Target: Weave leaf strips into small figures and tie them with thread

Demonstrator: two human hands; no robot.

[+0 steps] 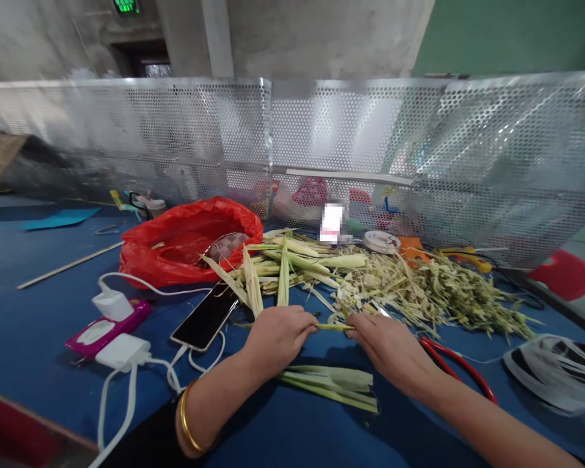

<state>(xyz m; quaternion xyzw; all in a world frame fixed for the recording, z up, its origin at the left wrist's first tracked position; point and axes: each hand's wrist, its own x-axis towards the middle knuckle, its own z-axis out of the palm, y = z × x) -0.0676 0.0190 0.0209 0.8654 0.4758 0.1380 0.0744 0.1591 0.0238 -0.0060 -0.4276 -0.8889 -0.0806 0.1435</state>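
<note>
My left hand [276, 338] is closed on a bunch of pale green leaf strips [266, 289] that fan upward from the fist. My right hand [389, 343] pinches the other end of one thin green strip [332, 327] stretched between both hands. A gold bangle [188, 422] sits on my left wrist. Below my hands, a small bundle of flat cut leaves [338, 385] lies on the blue table [34, 331].
A heap of leaf scraps [433, 292] lies at right, longer stalks [307, 260] behind my hands. A red plastic bag [185, 237], phone [205, 316], white chargers [121, 351] with cables, a pink case [102, 325], red-handled scissors [461, 374], white strapping coil [558, 370], perforated metal screen [273, 136].
</note>
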